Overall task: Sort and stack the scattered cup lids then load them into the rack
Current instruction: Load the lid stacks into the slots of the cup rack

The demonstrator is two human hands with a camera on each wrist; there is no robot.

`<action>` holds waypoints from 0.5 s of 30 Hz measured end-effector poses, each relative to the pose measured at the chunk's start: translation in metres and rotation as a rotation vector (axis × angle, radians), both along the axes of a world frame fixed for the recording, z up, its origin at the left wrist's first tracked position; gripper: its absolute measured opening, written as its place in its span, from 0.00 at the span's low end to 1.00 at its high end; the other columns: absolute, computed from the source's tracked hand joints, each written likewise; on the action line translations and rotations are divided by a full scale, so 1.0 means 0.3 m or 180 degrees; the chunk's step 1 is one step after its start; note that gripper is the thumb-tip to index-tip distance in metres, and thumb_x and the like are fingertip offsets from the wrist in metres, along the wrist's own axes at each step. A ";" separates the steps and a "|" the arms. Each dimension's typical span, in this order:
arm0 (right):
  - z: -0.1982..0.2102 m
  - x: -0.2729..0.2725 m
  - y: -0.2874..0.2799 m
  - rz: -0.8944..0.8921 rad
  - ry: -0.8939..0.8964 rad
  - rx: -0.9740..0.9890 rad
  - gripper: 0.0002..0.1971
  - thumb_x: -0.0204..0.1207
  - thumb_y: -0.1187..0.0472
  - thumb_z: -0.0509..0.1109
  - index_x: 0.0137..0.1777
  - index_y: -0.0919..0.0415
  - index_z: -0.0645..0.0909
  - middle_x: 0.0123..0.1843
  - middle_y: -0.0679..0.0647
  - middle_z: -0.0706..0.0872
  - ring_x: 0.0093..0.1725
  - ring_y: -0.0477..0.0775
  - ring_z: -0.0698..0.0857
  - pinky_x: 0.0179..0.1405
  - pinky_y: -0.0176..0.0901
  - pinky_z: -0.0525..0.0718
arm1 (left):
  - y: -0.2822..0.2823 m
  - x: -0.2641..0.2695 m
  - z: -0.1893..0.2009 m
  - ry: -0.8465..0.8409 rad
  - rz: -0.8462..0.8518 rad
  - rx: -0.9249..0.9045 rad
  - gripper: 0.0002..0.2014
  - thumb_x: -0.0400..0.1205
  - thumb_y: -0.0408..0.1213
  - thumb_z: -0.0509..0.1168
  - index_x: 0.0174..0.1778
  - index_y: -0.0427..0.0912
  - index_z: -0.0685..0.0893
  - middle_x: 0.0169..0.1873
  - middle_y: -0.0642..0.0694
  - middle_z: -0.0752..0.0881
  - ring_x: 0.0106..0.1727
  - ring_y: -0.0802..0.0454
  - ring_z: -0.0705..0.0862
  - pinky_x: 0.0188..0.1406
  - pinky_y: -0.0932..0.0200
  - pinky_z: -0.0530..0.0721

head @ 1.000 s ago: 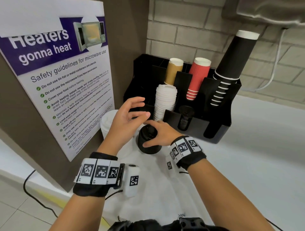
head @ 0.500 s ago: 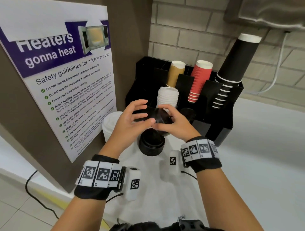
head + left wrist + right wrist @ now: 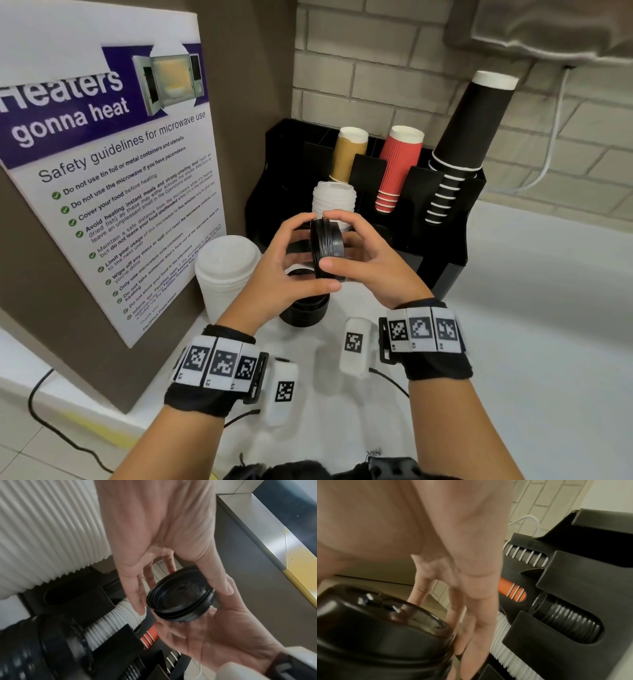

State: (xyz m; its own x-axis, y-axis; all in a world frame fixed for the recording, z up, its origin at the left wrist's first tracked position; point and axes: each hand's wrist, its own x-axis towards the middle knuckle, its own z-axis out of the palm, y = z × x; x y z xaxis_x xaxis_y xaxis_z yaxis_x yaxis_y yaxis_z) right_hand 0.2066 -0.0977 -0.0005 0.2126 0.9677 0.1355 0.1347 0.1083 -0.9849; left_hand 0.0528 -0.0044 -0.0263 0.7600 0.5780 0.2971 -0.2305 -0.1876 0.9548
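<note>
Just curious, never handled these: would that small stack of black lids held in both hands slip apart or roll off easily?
Probably light: the black lids look like thin plastic, pinched by fingertips alone. Held on edge and round, they might roll if dropped. Their ridged rims look nested, so they likely stay together.

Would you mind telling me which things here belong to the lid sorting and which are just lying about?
Job:
black lids held by left hand and right hand
black lid stack on counter
white lid stack
rack

Lying about:
microwave poster
white cable
</note>
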 end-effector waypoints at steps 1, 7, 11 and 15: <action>0.003 0.001 -0.001 0.0032 0.0031 -0.0021 0.32 0.66 0.60 0.80 0.69 0.40 0.75 0.57 0.56 0.85 0.57 0.56 0.87 0.52 0.53 0.87 | 0.000 0.002 0.001 0.0000 -0.0001 0.0013 0.43 0.60 0.45 0.83 0.70 0.69 0.72 0.62 0.65 0.79 0.64 0.57 0.84 0.49 0.61 0.87; 0.009 0.004 -0.003 -0.0040 -0.0129 -0.0030 0.34 0.60 0.54 0.83 0.67 0.38 0.77 0.59 0.53 0.85 0.59 0.54 0.87 0.57 0.52 0.86 | 0.005 0.006 0.005 0.0027 -0.0018 0.0023 0.44 0.60 0.44 0.83 0.71 0.68 0.72 0.67 0.56 0.78 0.65 0.54 0.84 0.52 0.56 0.87; 0.005 0.003 0.003 -0.0123 -0.0268 -0.0019 0.34 0.58 0.50 0.84 0.65 0.35 0.77 0.61 0.53 0.84 0.61 0.55 0.85 0.64 0.59 0.83 | 0.010 0.009 -0.001 0.0051 -0.0030 0.0032 0.45 0.60 0.45 0.83 0.71 0.69 0.71 0.67 0.58 0.78 0.65 0.56 0.84 0.53 0.58 0.87; 0.005 0.004 0.007 -0.0132 -0.0306 0.0011 0.32 0.60 0.56 0.83 0.64 0.37 0.77 0.60 0.55 0.83 0.60 0.56 0.86 0.58 0.56 0.86 | 0.013 0.017 -0.005 0.0040 -0.0074 0.0007 0.45 0.60 0.44 0.83 0.72 0.69 0.71 0.69 0.57 0.76 0.68 0.57 0.82 0.57 0.57 0.86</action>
State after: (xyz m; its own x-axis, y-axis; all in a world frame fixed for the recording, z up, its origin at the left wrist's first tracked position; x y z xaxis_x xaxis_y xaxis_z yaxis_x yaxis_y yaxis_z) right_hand 0.2077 -0.0956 0.0009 0.2384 0.9578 0.1605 0.2331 0.1040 -0.9669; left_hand 0.0578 -0.0004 -0.0279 0.7770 0.5595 0.2886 -0.2229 -0.1842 0.9573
